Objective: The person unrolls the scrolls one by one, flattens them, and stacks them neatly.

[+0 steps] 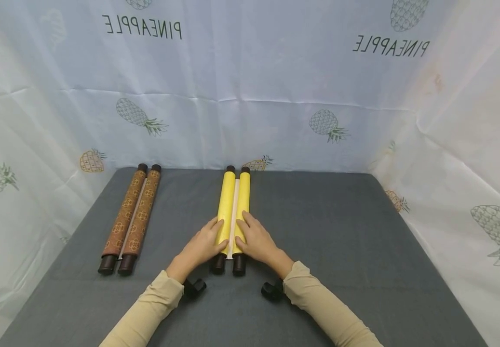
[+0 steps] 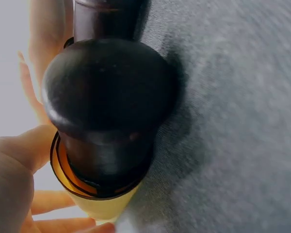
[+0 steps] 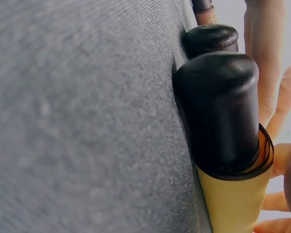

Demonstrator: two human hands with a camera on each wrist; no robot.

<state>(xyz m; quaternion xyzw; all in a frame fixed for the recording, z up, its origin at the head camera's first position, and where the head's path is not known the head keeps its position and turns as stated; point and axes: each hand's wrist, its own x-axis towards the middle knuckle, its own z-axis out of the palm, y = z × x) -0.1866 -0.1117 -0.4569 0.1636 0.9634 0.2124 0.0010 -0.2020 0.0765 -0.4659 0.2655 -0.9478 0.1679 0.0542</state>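
Note:
A yellow scroll (image 1: 241,193), rolled in from both ends onto dark rods, lies lengthwise at the middle of the table. A narrow pale strip (image 1: 234,212) shows between its two rolls. My left hand (image 1: 202,243) holds the near part of the left roll, thumb on top and fingers along the outer side. My right hand (image 1: 258,239) holds the right roll likewise, its thumb toward the pale strip. Both dark rod ends (image 1: 239,266) stick out toward me. In the left wrist view, the dark knob (image 2: 109,87) stands out of the yellow layers (image 2: 104,206).
A brown scroll (image 1: 145,207) with a gold flower pattern, also in two rolls, lies to the left on the grey table cover (image 1: 319,231). White curtains with pineapple prints (image 1: 250,67) hang behind and at both sides. Black wrist bands (image 1: 194,288) sit below my hands.

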